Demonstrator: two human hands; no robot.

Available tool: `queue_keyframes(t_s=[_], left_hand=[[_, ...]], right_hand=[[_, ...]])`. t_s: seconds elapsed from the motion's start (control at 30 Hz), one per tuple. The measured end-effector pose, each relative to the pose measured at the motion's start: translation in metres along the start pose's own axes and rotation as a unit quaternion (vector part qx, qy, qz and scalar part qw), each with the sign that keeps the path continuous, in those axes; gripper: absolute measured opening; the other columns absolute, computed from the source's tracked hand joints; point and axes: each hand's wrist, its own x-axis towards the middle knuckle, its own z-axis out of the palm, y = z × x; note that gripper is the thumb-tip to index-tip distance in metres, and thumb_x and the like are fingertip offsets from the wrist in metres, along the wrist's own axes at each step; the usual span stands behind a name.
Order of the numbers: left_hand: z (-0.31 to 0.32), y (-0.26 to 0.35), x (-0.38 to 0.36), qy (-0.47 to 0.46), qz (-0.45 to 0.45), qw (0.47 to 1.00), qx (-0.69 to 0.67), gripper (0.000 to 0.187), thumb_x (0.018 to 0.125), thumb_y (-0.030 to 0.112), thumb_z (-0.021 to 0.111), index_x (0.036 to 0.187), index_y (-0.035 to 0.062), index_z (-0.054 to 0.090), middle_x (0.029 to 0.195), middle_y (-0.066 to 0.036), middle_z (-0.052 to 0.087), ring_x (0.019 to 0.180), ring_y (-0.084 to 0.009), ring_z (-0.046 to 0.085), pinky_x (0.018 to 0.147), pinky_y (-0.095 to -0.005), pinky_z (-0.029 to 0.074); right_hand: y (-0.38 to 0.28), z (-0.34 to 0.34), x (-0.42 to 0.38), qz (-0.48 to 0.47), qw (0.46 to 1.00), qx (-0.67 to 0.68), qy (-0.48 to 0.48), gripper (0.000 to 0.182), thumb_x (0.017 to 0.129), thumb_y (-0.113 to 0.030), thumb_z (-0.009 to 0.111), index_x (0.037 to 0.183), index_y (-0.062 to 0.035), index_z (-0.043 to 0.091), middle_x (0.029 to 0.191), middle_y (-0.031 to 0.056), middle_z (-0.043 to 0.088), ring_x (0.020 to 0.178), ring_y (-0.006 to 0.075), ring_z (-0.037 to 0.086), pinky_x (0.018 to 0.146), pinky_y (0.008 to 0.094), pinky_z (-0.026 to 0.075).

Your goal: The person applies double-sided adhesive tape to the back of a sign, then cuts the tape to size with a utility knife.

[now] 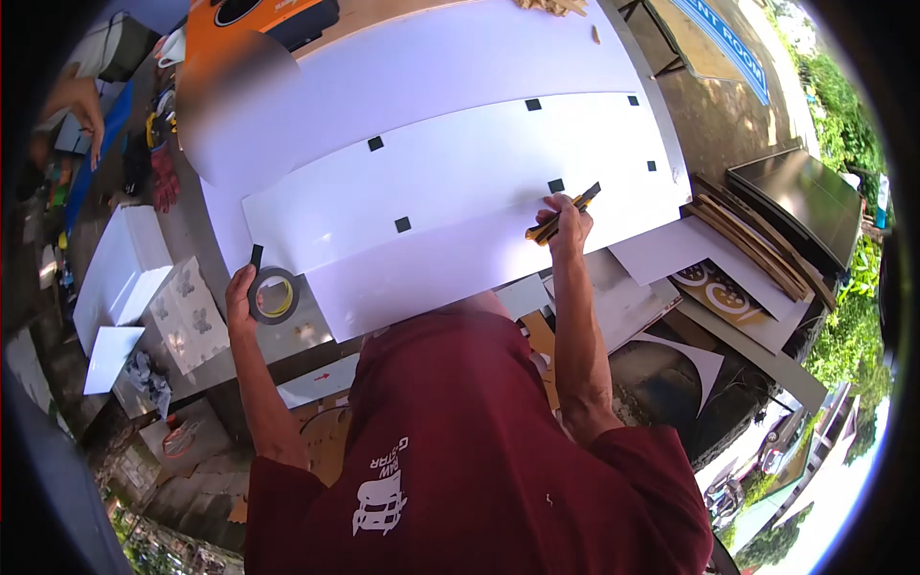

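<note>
My left hand (241, 299) is closed around a roll of black tape (260, 307), beside the left end of the white panel. A short strip of tape sticks up from the roll. My right hand (569, 226) grips a yellow and black utility knife (586, 196), held over the panel with its tip toward the upper right. The long white panel (470, 163) bears several small black squares, spaced in two rows. One black square (556, 186) lies just above my right fingers. Beneath the panel spreads a larger white sheet (422, 67).
An orange machine or case (259, 24) stands at the far left of the table, partly behind a blurred patch. White blocks (129, 259) and red gloves (165, 177) lie to the left. Wooden strips (747, 244) and sheet offcuts (661, 259) are stacked at right. Another person's hand (86, 105) shows upper left.
</note>
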Motion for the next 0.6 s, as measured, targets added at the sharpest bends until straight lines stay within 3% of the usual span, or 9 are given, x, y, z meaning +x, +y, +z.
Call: queue_keyframes(t_s=[0.17, 0.3, 0.47, 0.5, 0.6], left_hand=[[0.006, 0.007, -0.006, -0.032, 0.026, 0.999, 0.0, 0.023, 0.097, 0.024, 0.07, 0.111, 0.0058, 0.068, 0.076, 0.0, 0.068, 0.046, -0.0078, 0.052, 0.041, -0.0227, 0.04], [0.021, 0.001, -0.014, -0.05, 0.0, 0.999, -0.012, 0.025, 0.098, 0.023, 0.069, 0.113, 0.0034, 0.068, 0.091, -0.005, 0.074, 0.046, -0.0068, 0.054, 0.041, -0.0221, 0.042], [0.033, -0.005, -0.021, -0.069, -0.001, 0.997, 0.02, 0.023, 0.096, 0.021, 0.071, 0.112, 0.0036, 0.071, 0.086, -0.002, 0.072, 0.055, -0.0054, 0.058, 0.043, -0.0204, 0.043], [0.04, 0.001, -0.026, -0.049, 0.011, 0.998, 0.05, 0.022, 0.095, 0.02, 0.073, 0.11, 0.0044, 0.072, 0.087, -0.001, 0.071, 0.059, -0.0046, 0.06, 0.044, -0.0203, 0.043], [0.063, 0.04, -0.057, -0.042, 0.041, 0.994, 0.088, 0.021, 0.091, 0.019, 0.077, 0.108, 0.0062, 0.076, 0.087, 0.001, 0.071, 0.068, -0.0044, 0.061, 0.047, -0.0205, 0.043]], right_hand=[[-0.003, -0.002, 0.004, 0.003, 1.0, 0.011, -0.004, 0.022, 0.086, -0.01, 0.066, 0.1, 0.0073, 0.06, 0.087, 0.0204, 0.07, 0.052, 0.0255, 0.065, 0.048, 0.0373, 0.055], [-0.007, 0.002, 0.008, -0.013, 1.0, 0.017, 0.003, 0.022, 0.087, -0.009, 0.068, 0.099, 0.0081, 0.06, 0.086, 0.0177, 0.068, 0.054, 0.0246, 0.063, 0.048, 0.037, 0.054], [-0.004, -0.003, 0.024, -0.079, 0.997, -0.001, 0.026, 0.019, 0.087, -0.007, 0.069, 0.097, 0.0072, 0.061, 0.083, 0.0162, 0.067, 0.055, 0.0225, 0.063, 0.049, 0.0347, 0.054], [-0.009, 0.001, 0.014, -0.101, 0.994, 0.007, 0.026, 0.014, 0.085, -0.007, 0.067, 0.093, 0.0045, 0.062, 0.073, 0.0129, 0.063, 0.05, 0.0209, 0.061, 0.046, 0.0325, 0.052], [-0.026, 0.02, -0.04, -0.094, 0.981, -0.056, -0.161, 0.021, 0.089, -0.017, 0.075, 0.093, 0.0016, 0.066, 0.069, 0.0078, 0.063, 0.052, 0.015, 0.063, 0.047, 0.0299, 0.055]])
